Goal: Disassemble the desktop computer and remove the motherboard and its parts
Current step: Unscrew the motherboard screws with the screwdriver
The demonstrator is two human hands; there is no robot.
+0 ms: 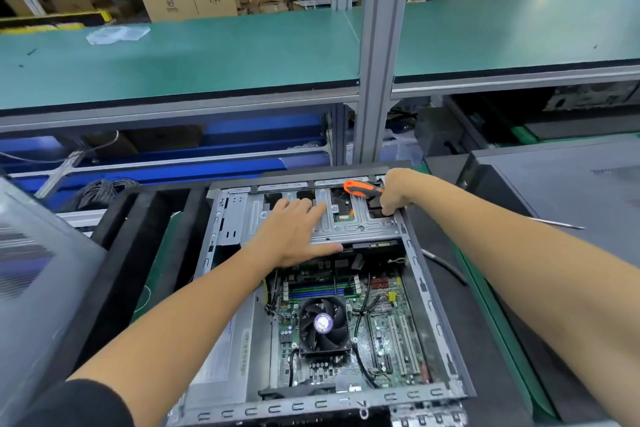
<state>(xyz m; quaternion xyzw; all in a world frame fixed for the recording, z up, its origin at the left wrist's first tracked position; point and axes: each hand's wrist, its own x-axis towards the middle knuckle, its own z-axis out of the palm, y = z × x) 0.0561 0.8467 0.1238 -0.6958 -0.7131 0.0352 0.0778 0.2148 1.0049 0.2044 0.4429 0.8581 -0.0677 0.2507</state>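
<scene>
Nearest to me, the desktop computer [322, 288] lies open on its side on the dark tabletop [485, 340], and the motherboard [346, 322] sits inside it with the black CPU fan [323, 322] on top. Further in, my left hand [298, 232] rests flat on the metal drive cage [356, 218], fingers straight, grip released, thumb at the cage's near edge. At the far right corner of the case, my right hand [394, 191] has its grip closed around an orange and black screwdriver [362, 188]. Behind the case stands a grey post [381, 45] and a green bench [207, 55], with cardboard boxes [190, 0] far back.
</scene>
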